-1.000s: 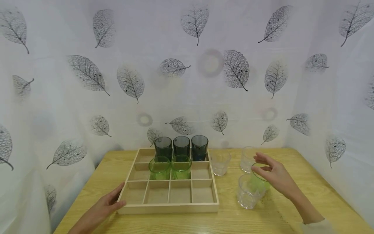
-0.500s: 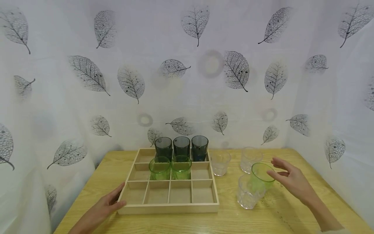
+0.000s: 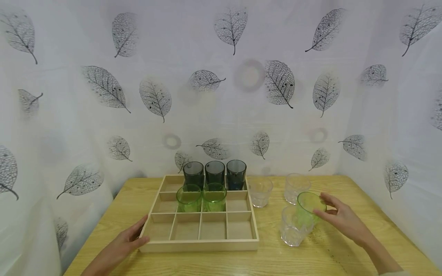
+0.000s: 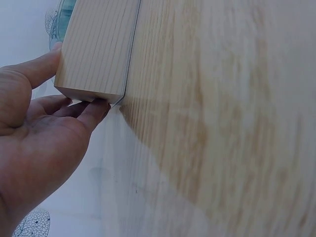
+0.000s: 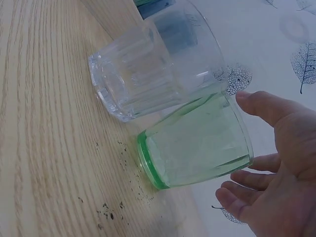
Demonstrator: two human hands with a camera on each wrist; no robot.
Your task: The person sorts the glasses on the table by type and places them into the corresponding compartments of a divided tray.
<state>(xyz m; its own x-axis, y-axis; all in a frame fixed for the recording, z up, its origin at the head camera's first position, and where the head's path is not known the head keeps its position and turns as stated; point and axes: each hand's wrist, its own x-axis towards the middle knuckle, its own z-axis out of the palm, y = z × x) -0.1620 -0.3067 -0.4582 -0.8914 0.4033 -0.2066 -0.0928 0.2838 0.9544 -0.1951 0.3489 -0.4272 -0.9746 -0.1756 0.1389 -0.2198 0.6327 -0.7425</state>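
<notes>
My left hand (image 3: 126, 239) grips the front left corner of a divided wooden tray (image 3: 203, 246). In the left wrist view, the thumb lies along one side of the tray wall (image 4: 98, 49) and the fingers bend around its end. On the right, my right hand (image 3: 347, 220) reaches around a light green glass (image 3: 309, 207), thumb and fingers spread at its rim. The right wrist view shows the glass (image 5: 197, 143) upright on the table, its base down, with a gap between it and the lower fingers. A clear glass (image 3: 291, 234) stands beside it, overlapping it in the head view.
In the tray's back row stand three dark grey glasses (image 3: 215, 174); in the middle row, two green glasses (image 3: 189, 199). Two more clear glasses stand behind, one (image 3: 260, 193) close to the tray and one (image 3: 291, 188) farther right. A leaf-patterned curtain (image 3: 221, 126) surrounds the table.
My right hand first drew back to the right from over the green glass, then came in again at its rim. The left hand and tray stay put.
</notes>
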